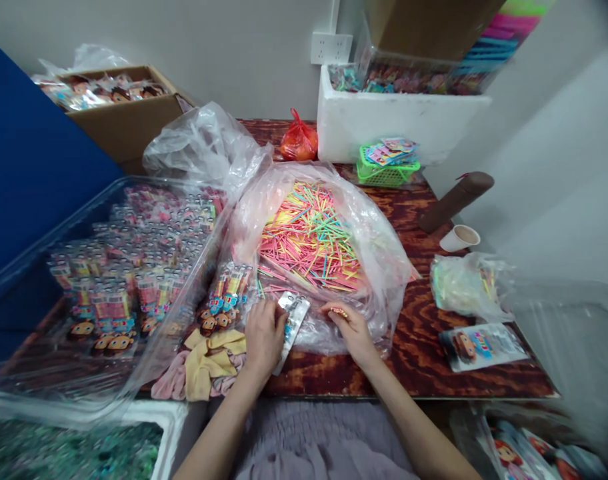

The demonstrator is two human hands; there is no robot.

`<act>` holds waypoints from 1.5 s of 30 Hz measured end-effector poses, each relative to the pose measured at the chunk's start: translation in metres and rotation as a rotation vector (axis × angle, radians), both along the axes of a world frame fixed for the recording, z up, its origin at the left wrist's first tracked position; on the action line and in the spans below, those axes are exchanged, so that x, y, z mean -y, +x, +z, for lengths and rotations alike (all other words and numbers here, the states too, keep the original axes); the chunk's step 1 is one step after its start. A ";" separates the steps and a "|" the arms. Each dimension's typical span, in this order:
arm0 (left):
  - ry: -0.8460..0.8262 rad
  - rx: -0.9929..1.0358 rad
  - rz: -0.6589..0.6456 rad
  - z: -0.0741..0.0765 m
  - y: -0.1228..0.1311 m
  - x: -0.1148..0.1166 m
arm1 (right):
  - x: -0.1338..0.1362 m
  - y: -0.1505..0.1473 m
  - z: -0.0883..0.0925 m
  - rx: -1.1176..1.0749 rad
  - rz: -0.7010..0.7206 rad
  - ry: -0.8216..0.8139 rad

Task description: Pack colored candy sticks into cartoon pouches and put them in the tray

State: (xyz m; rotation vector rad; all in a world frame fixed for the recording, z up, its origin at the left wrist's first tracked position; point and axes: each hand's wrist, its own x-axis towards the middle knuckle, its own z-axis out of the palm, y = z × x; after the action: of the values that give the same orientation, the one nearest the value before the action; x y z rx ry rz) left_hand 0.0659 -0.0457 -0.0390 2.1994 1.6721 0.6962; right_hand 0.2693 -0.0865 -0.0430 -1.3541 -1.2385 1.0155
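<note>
So the left hand (263, 337) has a slim packet (295, 320) by its left edge, thumb lying along it; how firm that grip is, I can't tell. Right hand (351, 333) is curled in with a little bundle of coloured sticks (339, 311) pinched at the fingertips. The packet's at lower middle of the frame, partly over the near edge of the clear plastic bag (391, 293) with the loose stick pile (311, 233), its bottom end over the bare counter (324, 383). The bundle's just right of it, clear gap between.

My two cents on doing this bit well: keep the pinch snug but not crushing, since thin sticks probably snap or fan out, and get the ends even. I'd hold the packet steady by its edge so it doesn't skid on the slippery plastic.

Which way it points: long axis runs up the frame, leaning right, top end toward the pile, bottom end toward the wearer. Bundle's too small to call, maybe roughly sideways.
</note>
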 end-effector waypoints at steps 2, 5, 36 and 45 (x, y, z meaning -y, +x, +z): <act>0.009 0.042 -0.007 -0.002 -0.004 -0.002 | 0.000 0.000 0.001 0.001 -0.002 0.016; 0.030 0.109 -0.030 -0.006 -0.009 -0.003 | -0.001 0.000 0.003 -0.005 0.012 0.030; -0.481 1.037 0.222 0.021 -0.022 -0.017 | 0.003 -0.005 0.013 0.009 0.048 0.062; -0.366 0.967 0.233 0.018 -0.019 -0.013 | 0.005 -0.006 0.017 -0.009 0.045 0.070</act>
State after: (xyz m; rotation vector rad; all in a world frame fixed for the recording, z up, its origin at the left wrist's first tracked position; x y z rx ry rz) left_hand 0.0471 -0.0323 -0.0215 1.1060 1.3563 1.1502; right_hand 0.2629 -0.0917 -0.0263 -1.2718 -1.2913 0.9988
